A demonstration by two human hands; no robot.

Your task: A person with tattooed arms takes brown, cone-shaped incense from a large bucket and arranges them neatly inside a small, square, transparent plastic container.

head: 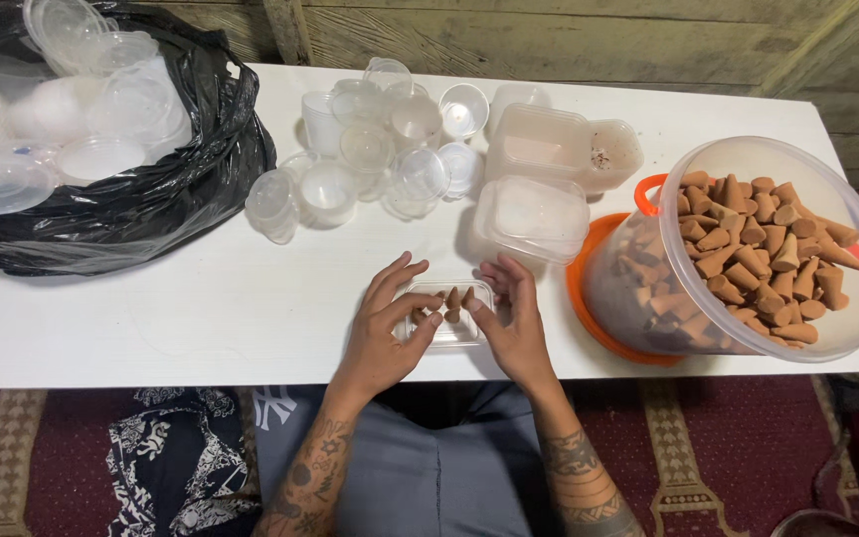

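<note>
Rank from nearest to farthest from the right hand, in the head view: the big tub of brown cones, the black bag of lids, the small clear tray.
From the right hand:
1. Small clear tray, touching it.
2. Big tub of brown cones, to its right.
3. Black bag of lids, far left.
</note>
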